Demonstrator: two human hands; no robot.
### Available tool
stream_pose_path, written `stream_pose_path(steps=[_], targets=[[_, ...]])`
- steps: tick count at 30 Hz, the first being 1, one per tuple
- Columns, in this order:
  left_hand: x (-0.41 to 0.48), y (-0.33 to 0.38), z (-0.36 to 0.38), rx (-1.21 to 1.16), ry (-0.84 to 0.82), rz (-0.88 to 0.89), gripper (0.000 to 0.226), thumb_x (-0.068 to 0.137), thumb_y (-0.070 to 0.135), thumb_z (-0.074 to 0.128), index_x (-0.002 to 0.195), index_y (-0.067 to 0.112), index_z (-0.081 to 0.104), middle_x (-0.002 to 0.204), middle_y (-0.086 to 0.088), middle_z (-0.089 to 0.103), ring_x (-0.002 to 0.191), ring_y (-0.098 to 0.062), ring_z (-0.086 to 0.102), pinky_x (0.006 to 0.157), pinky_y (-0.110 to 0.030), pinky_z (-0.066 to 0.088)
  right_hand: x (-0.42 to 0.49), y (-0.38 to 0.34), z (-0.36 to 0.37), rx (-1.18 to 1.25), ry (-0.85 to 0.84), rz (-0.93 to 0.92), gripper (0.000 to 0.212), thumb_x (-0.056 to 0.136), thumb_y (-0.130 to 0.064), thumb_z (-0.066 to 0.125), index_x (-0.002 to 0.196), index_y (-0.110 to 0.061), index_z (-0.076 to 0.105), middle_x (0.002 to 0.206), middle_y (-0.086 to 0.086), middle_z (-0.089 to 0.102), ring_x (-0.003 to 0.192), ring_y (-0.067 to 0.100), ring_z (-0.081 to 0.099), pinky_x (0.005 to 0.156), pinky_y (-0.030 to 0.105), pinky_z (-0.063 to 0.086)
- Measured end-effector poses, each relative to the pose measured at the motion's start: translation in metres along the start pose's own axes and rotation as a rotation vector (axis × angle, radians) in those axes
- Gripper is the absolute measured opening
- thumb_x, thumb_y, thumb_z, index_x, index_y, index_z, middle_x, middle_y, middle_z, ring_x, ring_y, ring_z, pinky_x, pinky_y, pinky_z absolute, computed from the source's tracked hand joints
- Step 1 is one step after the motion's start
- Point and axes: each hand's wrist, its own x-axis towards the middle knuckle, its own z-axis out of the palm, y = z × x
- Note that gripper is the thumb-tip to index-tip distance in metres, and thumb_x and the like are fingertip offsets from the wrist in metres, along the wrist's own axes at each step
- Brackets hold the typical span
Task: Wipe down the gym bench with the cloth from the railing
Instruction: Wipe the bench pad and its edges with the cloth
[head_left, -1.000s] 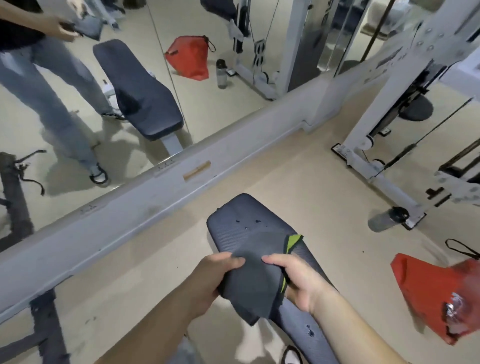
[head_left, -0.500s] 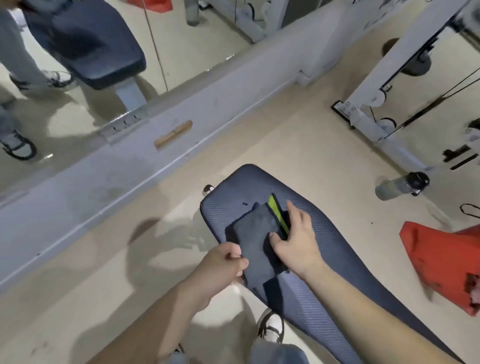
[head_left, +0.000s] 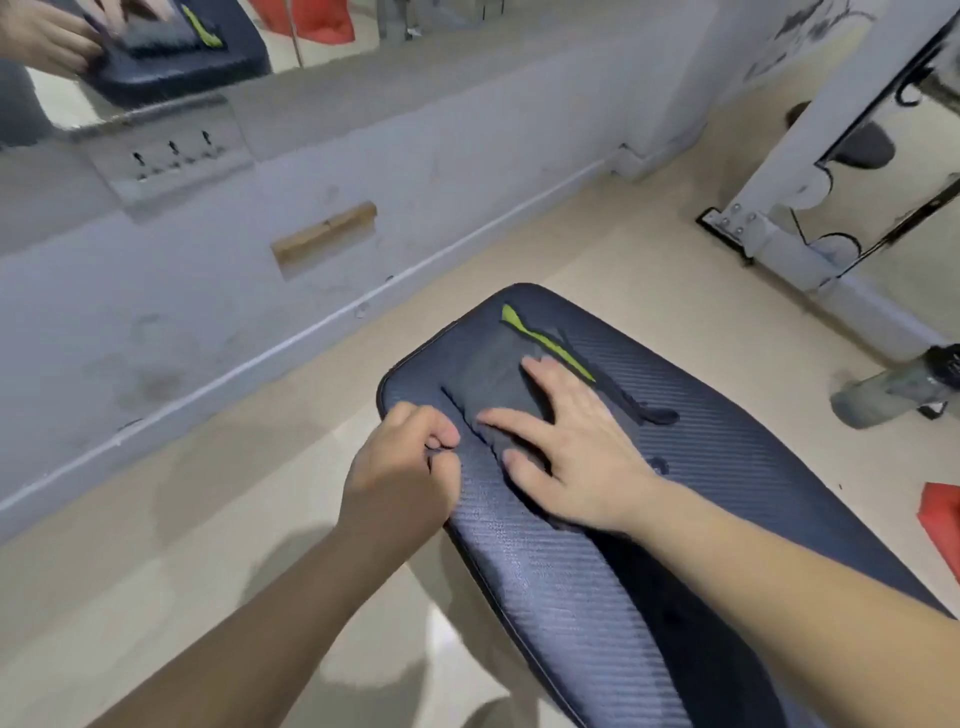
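Note:
The gym bench (head_left: 727, 467) is a dark blue ribbed pad running from the centre to the lower right. A dark grey cloth (head_left: 493, 364) with a lime-green edge lies flat on the pad's far end. My right hand (head_left: 566, 447) presses flat on the cloth with fingers spread. My left hand (head_left: 405, 473) is at the pad's left edge, fingers curled and pinching the cloth's near corner.
A low grey wall ledge (head_left: 311, 171) with a mirror above runs across the far side. A white machine frame (head_left: 779, 228) stands at the far right. A grey bottle (head_left: 898, 384) lies on the floor to the right, and a red bag (head_left: 943, 525) sits at the right edge.
The cloth went from held up between both hands to spread flat on the bench. My right hand has slid it toward the pad's far end, and my head has come closer.

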Motion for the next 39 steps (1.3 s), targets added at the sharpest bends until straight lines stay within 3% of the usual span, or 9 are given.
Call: stream_pose_path(steps=[3,6,12,16,19,24,31,35,39], targets=[[0.0,-0.009,0.01,-0.053,0.102,0.059,0.013,0.077,0.023,0.051,0.081,0.028,0.063,0.087,0.011,0.061,0.078,-0.005,0.058,0.07,-0.024,0.045,0.052,0.01,0.0,-0.108,-0.025,0.176,0.061,0.094,-0.063,0.03,0.155,-0.053,0.031,0.175,0.011,0.003,0.16,0.034,-0.004,0.128,0.053,-0.003],[-0.001,-0.014,0.015,-0.069,0.161,0.094,0.017,0.08,0.014,0.055,0.083,0.027,0.064,0.088,0.011,0.061,0.075,-0.003,0.057,0.071,-0.023,0.045,0.07,0.009,0.005,-0.215,-0.084,0.285,0.068,0.099,-0.067,0.015,0.163,-0.047,0.0,0.175,0.007,-0.006,0.16,0.033,-0.011,0.128,0.053,-0.006],[-0.035,-0.003,0.0,0.007,0.082,0.058,0.026,0.081,0.008,0.058,0.102,0.018,0.07,0.105,0.001,0.06,0.097,-0.021,0.062,0.095,-0.037,0.052,0.006,-0.039,0.011,-0.211,-0.17,0.271,0.067,0.104,-0.059,0.012,0.165,-0.037,-0.004,0.174,0.009,-0.012,0.16,0.032,-0.013,0.128,0.051,-0.005],[-0.064,0.005,-0.005,0.09,0.019,0.056,0.024,0.081,0.01,0.058,0.103,0.014,0.069,0.114,-0.004,0.061,0.11,-0.026,0.06,0.097,-0.035,0.05,-0.057,-0.068,0.014,-0.227,-0.214,0.2,0.082,0.087,-0.065,-0.01,0.164,-0.036,-0.011,0.173,0.009,-0.018,0.158,0.032,-0.02,0.128,0.05,-0.008],[-0.081,0.002,-0.004,0.114,0.001,0.05,0.029,0.087,0.01,0.058,0.112,0.013,0.071,0.138,-0.003,0.057,0.128,-0.025,0.055,0.104,-0.026,0.043,-0.093,-0.079,0.013,-0.229,-0.237,0.154,0.08,0.089,-0.066,-0.019,0.163,-0.037,-0.013,0.172,0.008,-0.022,0.158,0.031,-0.024,0.128,0.048,-0.01],[-0.083,-0.001,-0.009,0.261,-0.108,0.125,0.032,0.094,0.02,0.053,0.12,0.009,0.068,0.141,-0.007,0.057,0.132,-0.024,0.053,0.102,-0.038,0.049,-0.09,-0.07,0.003,-0.187,-0.268,0.143,0.085,0.081,-0.074,-0.011,0.161,-0.047,-0.01,0.171,0.0,-0.024,0.157,0.024,-0.027,0.127,0.042,-0.014],[-0.069,-0.008,-0.017,0.324,-0.164,0.189,0.039,0.096,0.036,0.048,0.115,0.011,0.072,0.141,-0.011,0.061,0.139,-0.025,0.049,0.108,-0.039,0.045,0.018,-0.024,0.005,-0.206,-0.168,0.33,0.068,0.101,-0.069,0.017,0.163,-0.047,-0.002,0.174,0.003,-0.014,0.16,0.024,-0.014,0.128,0.045,-0.007],[-0.069,-0.014,-0.015,0.307,-0.214,0.214,0.044,0.101,0.037,0.051,0.136,0.013,0.061,0.164,-0.013,0.038,0.154,-0.023,0.029,0.122,-0.035,0.029,0.047,-0.003,-0.001,-0.173,-0.145,0.445,0.069,0.1,-0.071,0.017,0.163,-0.047,-0.001,0.175,0.002,-0.013,0.16,0.025,-0.013,0.128,0.045,-0.006],[-0.07,-0.021,-0.011,0.3,-0.227,0.228,0.044,0.101,0.04,0.05,0.135,0.013,0.058,0.168,-0.012,0.028,0.158,-0.022,0.02,0.125,-0.035,0.026,0.025,0.016,-0.011,-0.132,-0.126,0.587,0.068,0.1,-0.071,0.017,0.162,-0.049,0.0,0.175,0.002,-0.013,0.16,0.023,-0.014,0.128,0.044,-0.007]])
